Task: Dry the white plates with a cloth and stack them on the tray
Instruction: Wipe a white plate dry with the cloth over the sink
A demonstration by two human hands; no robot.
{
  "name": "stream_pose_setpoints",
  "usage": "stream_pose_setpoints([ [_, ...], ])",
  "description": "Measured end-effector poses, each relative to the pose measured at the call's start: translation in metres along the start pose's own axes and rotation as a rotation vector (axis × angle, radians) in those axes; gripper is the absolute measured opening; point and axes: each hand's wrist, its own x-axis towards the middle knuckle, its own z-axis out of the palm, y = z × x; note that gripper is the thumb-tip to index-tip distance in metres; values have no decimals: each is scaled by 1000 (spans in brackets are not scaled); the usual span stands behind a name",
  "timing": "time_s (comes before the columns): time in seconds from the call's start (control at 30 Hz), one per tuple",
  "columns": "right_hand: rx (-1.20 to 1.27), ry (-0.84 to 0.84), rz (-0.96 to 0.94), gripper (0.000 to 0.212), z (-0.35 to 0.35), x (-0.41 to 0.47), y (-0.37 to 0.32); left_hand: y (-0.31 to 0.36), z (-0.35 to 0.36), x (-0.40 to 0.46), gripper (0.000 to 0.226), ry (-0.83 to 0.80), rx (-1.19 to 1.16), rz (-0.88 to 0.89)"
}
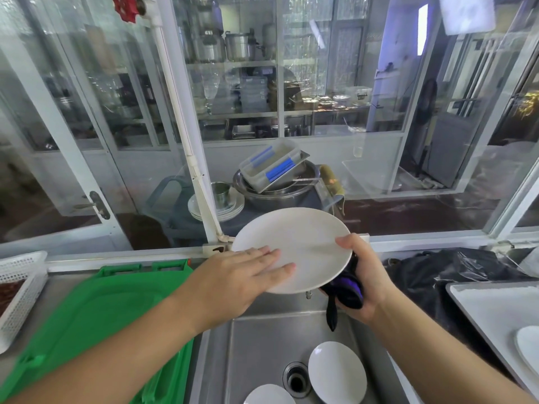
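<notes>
A white plate (303, 243) is held up over the steel sink (256, 339). My left hand (245, 272) lies flat on its near left face, fingers straight. My right hand (361, 275) grips the plate's right rim, thumb on top, with a dark purple cloth (347, 290) bunched between its palm and the plate's underside. A tail of the cloth hangs down. Two more white plates (337, 371) (268, 395) lie in the sink near the drain. At the far right a metal tray (481, 304) carries one white plate (529, 345), cut off by the frame edge.
A green plastic board (96, 313) covers the counter left of the sink, and a white perforated basket (17, 290) stands beyond it. A black plastic bag (431, 272) lies behind the tray. Glass panes (320, 112) close off the back, with stacked plates (221, 205) and steel bowls (277, 191) behind them.
</notes>
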Motion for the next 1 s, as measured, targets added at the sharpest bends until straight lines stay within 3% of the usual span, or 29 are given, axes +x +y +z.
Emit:
stream_pose_setpoints([
  [0.13, 24, 41, -46, 66, -3, 2, 11, -2, 5, -5, 66, -16, -103, -90],
  [0.27, 22, 77, -71, 66, -7, 3, 16, -3, 4, -14, 68, 41, -404, -301],
  [0.33, 13, 68, -88, 65, -8, 3, 16, -1, 5, -17, 58, 196, -656, -632],
  [0.4, 6, 47, -93, 61, -8, 4, 16, -2, 7, -15, 39, 364, -1055, -1082],
  [0.47, -2, 34, -95, 59, -9, 3, 18, -3, 11, -13, 30, 395, -1515, -1436],
  [0.5, -5, 39, -93, 59, -9, 2, 20, -4, 12, -13, 33, 394, -1686, -1514],
  [0.63, -46, 43, -89, 49, -12, -3, 30, -1, 19, -21, 40, 362, -1917, -1583],
  [0.73, -76, 89, -72, 37, -20, -10, 40, 3, 24, -26, 29, 306, -1956, -1565],
  [0.87, -102, 180, -62, 51, -36, -24, 56, 12, 41, -33, 24, 267, -1968, -1556],
  [1.0, -162, 254, -93, 47, -60, -42, 63, 24, 63, -39, 27, 212, -1939, -1542],
])
